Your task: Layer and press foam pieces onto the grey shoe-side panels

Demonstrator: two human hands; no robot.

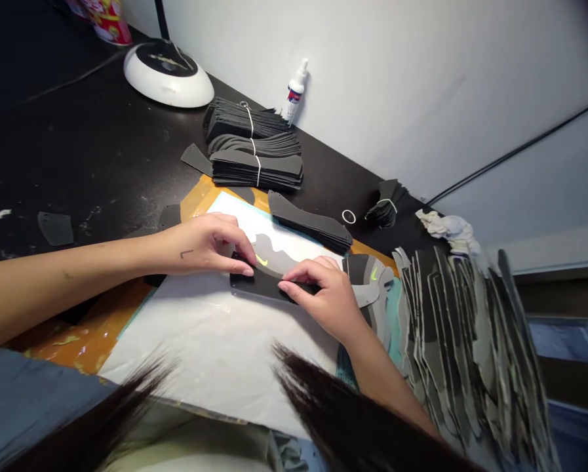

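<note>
Hands close, L hand (pixel 205 246), R hand (pixel 326 298) pinching black panel (pixel 259 283) edges, white sheet (pixel 200 341) below, cut pcs pile (pixel 451 341) to R

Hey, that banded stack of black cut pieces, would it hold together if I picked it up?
The stack probably lifts as one block, since a white band circles it. The pieces look thin, so it's likely light and somewhat bendy. Its ends might fan out.

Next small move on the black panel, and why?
I'd probably press along the black panel with the right hand before letting go with the left hand. Both hands are on it, and it lies on a white sheet beside grey cut pieces, so it could likely shift.
</note>
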